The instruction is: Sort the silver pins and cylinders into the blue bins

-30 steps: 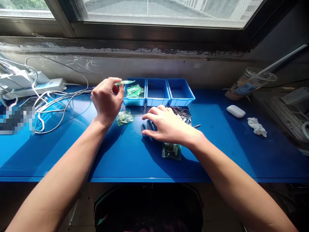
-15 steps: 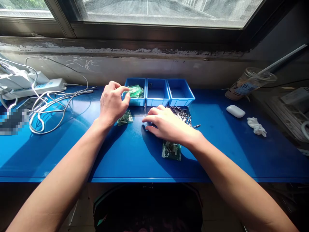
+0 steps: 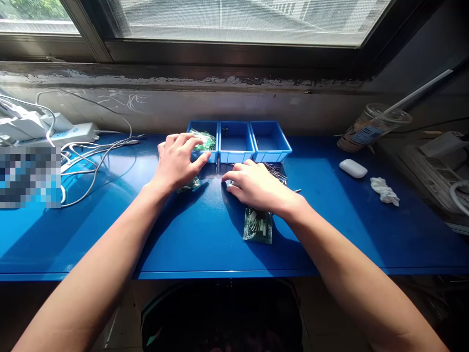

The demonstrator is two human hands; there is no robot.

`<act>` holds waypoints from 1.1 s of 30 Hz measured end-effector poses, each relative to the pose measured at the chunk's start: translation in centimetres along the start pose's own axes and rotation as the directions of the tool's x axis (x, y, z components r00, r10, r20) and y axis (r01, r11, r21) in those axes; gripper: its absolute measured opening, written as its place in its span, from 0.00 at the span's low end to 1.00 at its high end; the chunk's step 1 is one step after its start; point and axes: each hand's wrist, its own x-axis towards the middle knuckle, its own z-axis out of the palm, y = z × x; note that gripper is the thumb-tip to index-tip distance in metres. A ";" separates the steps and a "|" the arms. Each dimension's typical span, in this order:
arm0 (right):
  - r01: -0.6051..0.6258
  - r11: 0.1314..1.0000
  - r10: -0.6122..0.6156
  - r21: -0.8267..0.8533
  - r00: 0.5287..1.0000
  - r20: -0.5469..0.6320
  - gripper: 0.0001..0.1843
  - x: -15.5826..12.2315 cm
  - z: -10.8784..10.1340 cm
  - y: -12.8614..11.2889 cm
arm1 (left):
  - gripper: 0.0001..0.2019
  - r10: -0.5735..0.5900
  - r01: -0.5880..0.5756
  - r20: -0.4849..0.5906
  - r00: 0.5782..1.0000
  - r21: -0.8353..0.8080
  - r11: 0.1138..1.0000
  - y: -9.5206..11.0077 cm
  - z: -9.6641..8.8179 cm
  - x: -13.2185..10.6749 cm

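Observation:
My left hand (image 3: 179,161) lies palm down with its fingers stretched out, just in front of the left blue bin (image 3: 203,128), which holds green packets (image 3: 205,139). A small green packet (image 3: 190,185) on the blue table (image 3: 205,234) is partly covered by that hand. My right hand (image 3: 256,188) rests on the table with its fingers curled over something small that I cannot make out, beside a pile of metal pins (image 3: 277,172). Another green packet of parts (image 3: 258,226) lies under my right wrist.
Two more blue bins (image 3: 234,142) (image 3: 270,142) stand in a row by the wall. A white power strip (image 3: 69,133) and tangled cables (image 3: 95,154) lie at the left. At the right are a tipped plastic cup (image 3: 370,128), a white case (image 3: 352,168) and crumpled tissue (image 3: 384,189).
My left hand, raised and pinching a green packet a second ago, came down to the left bin, let it go, and now lies flat. The right hand barely moved.

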 end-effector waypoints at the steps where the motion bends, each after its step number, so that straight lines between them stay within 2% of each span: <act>1: 0.000 1.000 0.000 -0.002 1.000 0.002 0.18 0.0 0.0 -0.1 | 0.18 0.002 -0.002 0.010 1.000 0.001 1.000 0.0 0.0 -0.1; 7: 0.011 0.999 -0.010 0.036 0.999 -0.040 0.19 0.1 -0.2 -0.7 | 0.25 -0.001 0.001 0.032 0.999 0.019 1.000 0.4 0.2 -0.4; 13: -0.004 0.997 0.006 0.083 1.000 -0.022 0.15 0.0 -0.3 -0.6 | 0.23 0.022 -0.022 -0.004 1.000 0.006 1.000 1.2 0.1 -0.6; 18: -0.015 0.995 0.008 0.096 0.997 0.078 0.15 -0.2 -0.5 -0.5 | 0.19 0.054 -0.053 -0.050 0.997 0.018 0.998 1.4 -0.2 -0.7; 28: 0.047 0.995 -0.057 0.085 0.991 0.121 0.10 -0.1 -0.6 -0.2 | 0.17 0.075 -0.075 -0.070 0.995 -0.005 0.997 1.8 -0.1 -1.1; 33: 0.144 0.965 -0.164 0.217 0.984 0.076 0.07 0.0 -0.6 -0.1 | 0.16 0.069 -0.070 -0.075 0.995 -0.016 0.997 2.0 -0.2 -1.0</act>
